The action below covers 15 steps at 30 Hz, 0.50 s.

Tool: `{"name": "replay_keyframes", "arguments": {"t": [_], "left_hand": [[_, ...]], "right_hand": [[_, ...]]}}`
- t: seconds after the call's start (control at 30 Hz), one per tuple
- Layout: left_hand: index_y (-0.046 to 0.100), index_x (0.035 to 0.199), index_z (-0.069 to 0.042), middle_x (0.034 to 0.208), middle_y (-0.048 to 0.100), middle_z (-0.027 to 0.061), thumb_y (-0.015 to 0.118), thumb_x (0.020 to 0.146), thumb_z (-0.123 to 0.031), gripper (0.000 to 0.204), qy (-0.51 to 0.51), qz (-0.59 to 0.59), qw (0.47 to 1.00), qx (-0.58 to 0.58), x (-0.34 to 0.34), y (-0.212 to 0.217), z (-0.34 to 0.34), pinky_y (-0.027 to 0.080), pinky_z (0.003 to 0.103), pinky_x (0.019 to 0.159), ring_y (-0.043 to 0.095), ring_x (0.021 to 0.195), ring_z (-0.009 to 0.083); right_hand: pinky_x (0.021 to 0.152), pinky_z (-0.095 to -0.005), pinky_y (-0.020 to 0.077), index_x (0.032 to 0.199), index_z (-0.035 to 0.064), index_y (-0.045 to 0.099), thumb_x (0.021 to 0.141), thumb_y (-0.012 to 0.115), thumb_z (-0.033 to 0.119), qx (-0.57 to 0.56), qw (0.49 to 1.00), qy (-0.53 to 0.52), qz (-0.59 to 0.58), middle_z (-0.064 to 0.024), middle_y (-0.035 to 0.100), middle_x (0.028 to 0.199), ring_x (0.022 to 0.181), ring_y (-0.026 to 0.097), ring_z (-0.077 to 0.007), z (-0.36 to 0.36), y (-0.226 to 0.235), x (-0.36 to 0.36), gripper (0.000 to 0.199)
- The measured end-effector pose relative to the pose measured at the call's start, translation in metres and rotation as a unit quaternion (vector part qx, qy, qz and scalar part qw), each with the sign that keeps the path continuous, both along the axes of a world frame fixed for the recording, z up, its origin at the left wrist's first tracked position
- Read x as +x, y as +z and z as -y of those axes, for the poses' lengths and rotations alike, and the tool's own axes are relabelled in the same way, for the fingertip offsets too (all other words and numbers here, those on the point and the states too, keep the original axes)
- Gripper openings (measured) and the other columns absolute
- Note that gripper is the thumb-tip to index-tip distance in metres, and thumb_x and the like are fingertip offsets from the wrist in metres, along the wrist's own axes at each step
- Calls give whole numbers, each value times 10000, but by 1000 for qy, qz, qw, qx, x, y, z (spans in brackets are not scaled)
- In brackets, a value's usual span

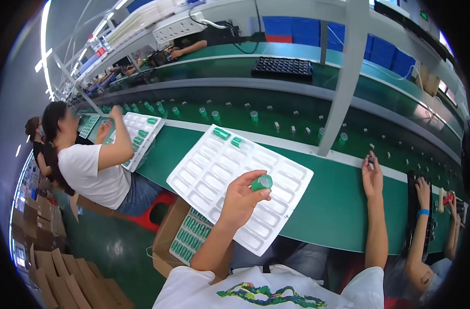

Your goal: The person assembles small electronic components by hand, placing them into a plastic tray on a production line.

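My left hand [240, 200] grips a short green cylinder [261, 183] between thumb and fingers, its grey round end facing up. It is over a white plastic tray [194, 172] with rows of oblong slots. Two green cylinders [221, 133] lie in slots at the tray's far left corner; the other visible slots hold nothing. Farther right, by the belt's near edge, my right hand [372, 180] is raised. Its fingertips pinch a small dark block-like piece [371, 160], too small to name.
Beyond the bench runs a green belt [276, 116] carrying green cylinders and small pale pieces. A white post [343, 87] rises between my hands. A person [96, 159] works at another tray on the left; another person's hands [423, 193] are at right. Below stands a cardboard box [165, 242] with filled trays.
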<state>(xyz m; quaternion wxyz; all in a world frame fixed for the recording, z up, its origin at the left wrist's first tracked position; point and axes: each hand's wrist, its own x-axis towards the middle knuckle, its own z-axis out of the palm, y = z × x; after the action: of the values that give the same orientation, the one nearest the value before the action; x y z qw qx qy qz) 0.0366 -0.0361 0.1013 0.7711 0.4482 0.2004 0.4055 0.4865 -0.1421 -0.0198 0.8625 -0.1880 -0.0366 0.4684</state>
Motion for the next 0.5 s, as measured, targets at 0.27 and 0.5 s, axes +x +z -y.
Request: {"name": "replay_keyframes", "arguments": {"t": [0.27, 0.5], "left_hand": [[530, 1273, 27, 1161, 609, 125, 590, 898, 17, 380, -38, 8, 991, -130, 30, -5, 44, 542, 348, 835, 625, 983, 187], [551, 1178, 14, 1126, 629, 130, 632, 895, 6, 294, -65, 37, 985, -156, 49, -20, 77, 559, 329, 850, 638, 1013, 191]], "right_hand": [[818, -259, 521, 1346, -23, 488, 951, 583, 99, -137, 940, 208, 233, -77, 604, 1003, 948, 591, -154, 46, 97, -181, 424], [789, -245, 528, 1211, -33, 613, 746, 740, -102, -63, 876, 62, 474, -134, 609, 1127, 966, 634, -160, 63, 110, -234, 487]]}}
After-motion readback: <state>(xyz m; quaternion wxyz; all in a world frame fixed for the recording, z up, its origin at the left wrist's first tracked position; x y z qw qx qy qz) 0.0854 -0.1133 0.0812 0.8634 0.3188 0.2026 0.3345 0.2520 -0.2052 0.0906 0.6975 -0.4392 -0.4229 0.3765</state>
